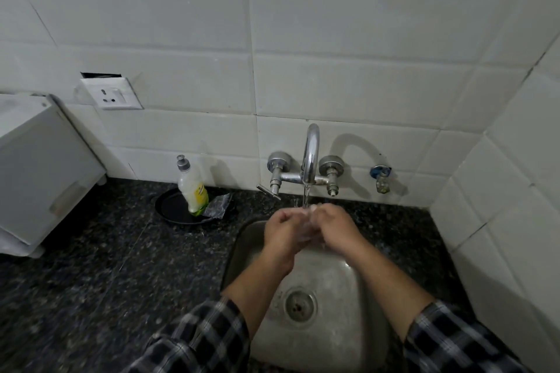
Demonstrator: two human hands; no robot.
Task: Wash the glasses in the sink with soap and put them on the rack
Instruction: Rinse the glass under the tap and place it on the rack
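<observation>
Both hands, the left hand [283, 228] and the right hand [335, 225], are curling their fingers round a clear glass [306, 228] held between them, blurred and mostly hidden. They are holding it above the back of the sink [342, 312], where the tap [311, 154] is pouring a thin stream of water onto it. A soap bottle [192, 188] is standing on a black plate [169, 209] on the dark bench [91, 266], left of the tap.

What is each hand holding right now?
Left hand: grips the glass under the tap.
Right hand: grips the same glass.
</observation>
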